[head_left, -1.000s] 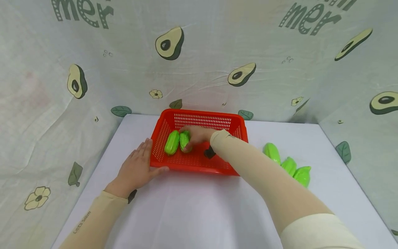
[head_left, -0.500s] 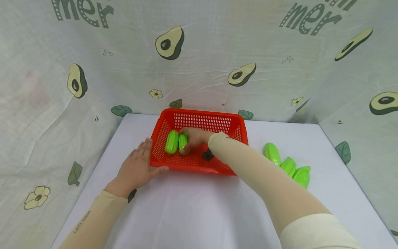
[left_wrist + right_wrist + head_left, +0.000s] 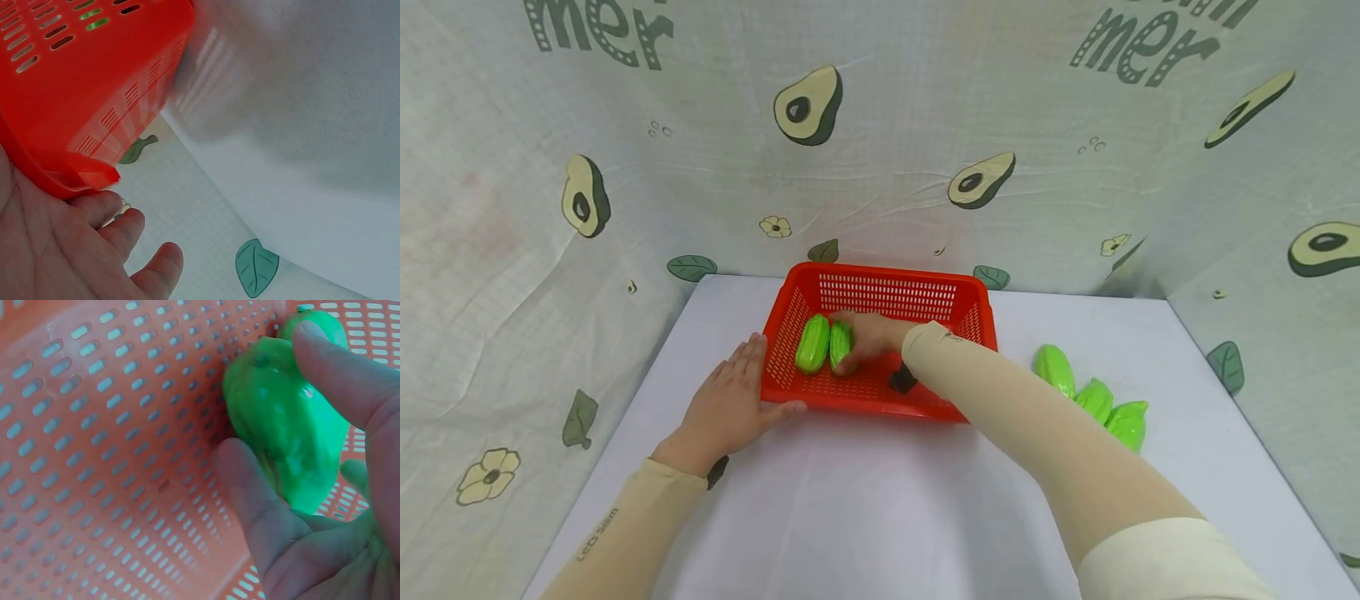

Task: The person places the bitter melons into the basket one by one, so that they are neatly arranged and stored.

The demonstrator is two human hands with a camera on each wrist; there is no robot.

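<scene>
A red perforated plastic basket (image 3: pixel 880 404) stands on the white table. Inside its left half, two glossy, ribbed green fruits lie side by side. My right hand (image 3: pixel 871 335) reaches in from the right and holds the right-hand green fruit (image 3: pixel 839 345). The right wrist view shows the thumb and fingers on either side of a green fruit (image 3: pixel 284 425), with a second green fruit (image 3: pixel 319 325) behind. The left-hand green fruit (image 3: pixel 812 343) lies close beside the held one. My left hand (image 3: pixel 727 404) rests against the basket's left end, fingers straight, fingertips at the rim in the left wrist view.
Three more green fruits lie on the table right of the basket: one farther back (image 3: pixel 1055 371), one in the middle (image 3: pixel 1096 400) and one nearest (image 3: pixel 1127 425), partly behind my right forearm. A patterned cloth (image 3: pixel 895 125) hangs behind the table.
My right hand and the fruit it holds have shifted slightly left, closer to the other fruit in the basket. The left hand stays in place against the basket.
</scene>
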